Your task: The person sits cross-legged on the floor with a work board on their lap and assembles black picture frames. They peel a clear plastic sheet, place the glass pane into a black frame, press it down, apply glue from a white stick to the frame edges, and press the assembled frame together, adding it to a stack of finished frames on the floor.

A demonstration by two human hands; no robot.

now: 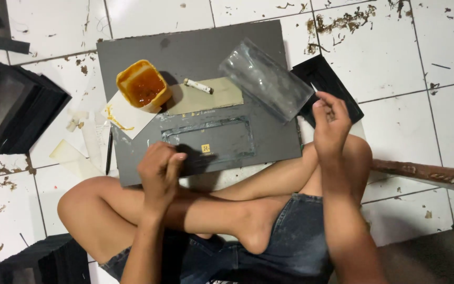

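Head view, looking down on a person sitting cross-legged on a white tiled floor [437, 137], with a grey board [195, 52] laid flat just ahead of the knees as a work surface. Everything in use lies on or beside the board within arm's reach: an orange tub [143, 84] of glue-like paste at its left part, tilted slightly, on a white sheet [130, 118] smeared with yellow; a small white stick [198, 85] lying on a tan card [211, 97] mid-board. A dark flat piece with a rectangular frame outline [211, 142] lies at the board's near edge. The left hand [160, 171] is curled nearly closed, fingers bent in, resting at that piece's left end; whether it grips anything I cannot tell. The right hand [331, 123] is raised, fingers pinched together on the corner of a clear plastic sheet [264, 79], which arches over the board's right corner, above a black flat piece [337, 87]. Stacks of black frames [14, 108] lie well apart to the left.
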